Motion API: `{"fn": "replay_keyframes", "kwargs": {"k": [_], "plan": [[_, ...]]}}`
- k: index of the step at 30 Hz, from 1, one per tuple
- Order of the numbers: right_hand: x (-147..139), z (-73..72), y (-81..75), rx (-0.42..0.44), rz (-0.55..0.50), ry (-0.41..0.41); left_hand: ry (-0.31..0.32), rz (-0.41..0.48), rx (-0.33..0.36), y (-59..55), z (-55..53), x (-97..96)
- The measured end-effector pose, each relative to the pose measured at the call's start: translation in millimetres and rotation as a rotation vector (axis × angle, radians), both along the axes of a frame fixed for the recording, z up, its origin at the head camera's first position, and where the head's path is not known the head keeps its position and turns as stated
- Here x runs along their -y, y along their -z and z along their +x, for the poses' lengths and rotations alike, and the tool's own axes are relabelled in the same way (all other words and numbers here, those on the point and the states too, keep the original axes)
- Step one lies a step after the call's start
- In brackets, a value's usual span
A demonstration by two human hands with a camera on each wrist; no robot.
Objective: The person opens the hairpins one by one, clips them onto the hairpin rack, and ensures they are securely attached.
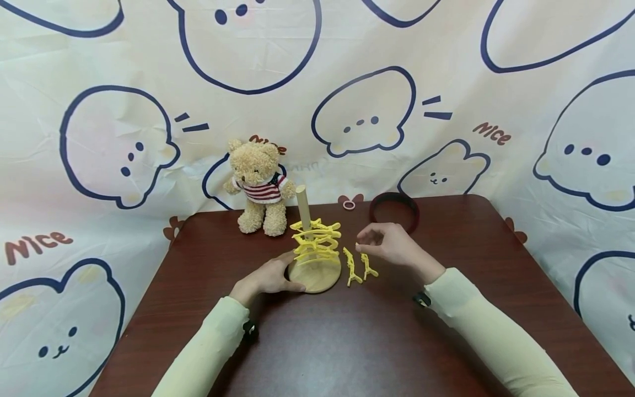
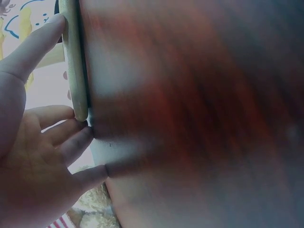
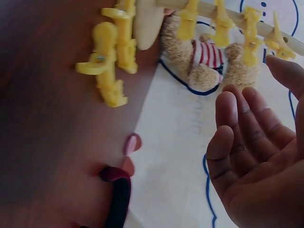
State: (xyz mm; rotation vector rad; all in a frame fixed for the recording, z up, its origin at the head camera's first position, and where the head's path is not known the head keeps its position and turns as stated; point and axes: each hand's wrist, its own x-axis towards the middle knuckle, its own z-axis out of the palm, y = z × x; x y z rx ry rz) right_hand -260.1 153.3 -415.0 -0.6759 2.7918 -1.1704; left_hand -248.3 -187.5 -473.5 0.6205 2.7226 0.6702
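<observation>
A wooden stand point(image 1: 317, 279) has a round base and an upright post. Several yellow plastic clips point(image 1: 317, 242) are stacked along the post. My left hand point(image 1: 268, 274) holds the base at its left side, the thumb at the near rim and the fingers at the far side. The left wrist view shows the thumb against the base edge point(image 2: 74, 61). My right hand point(image 1: 389, 242) hovers to the right of the stand, fingers loosely bent, nothing visible in its grasp. Below it on the table are two loose yellow clips, one nearer the stand point(image 1: 350, 267), one further right point(image 1: 366, 267).
A teddy bear point(image 1: 255, 193) in a striped shirt stands behind the stand to the left. Towards the table's back edge lie a small pink ring point(image 1: 349, 209) and a dark red hoop point(image 1: 392, 196). A cartoon-printed cloth point(image 1: 278, 121) hangs behind the dark brown table point(image 1: 337, 342).
</observation>
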Motion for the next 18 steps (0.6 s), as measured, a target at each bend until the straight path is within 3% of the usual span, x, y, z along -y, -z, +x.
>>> {"fn": "replay_keyframes", "kwargs": {"k": [7, 18], "plan": [[-9.5, 3.1, 24.6, 0.051, 0.028, -0.002, 0.004, 0.0, -0.003, -1.2, 0.6, -0.4], [-11.8, 7.8, 55.2, 0.092, 0.122, 0.091, -0.004, 0.008, 0.008, -0.5, 0.6, 0.1]]}}
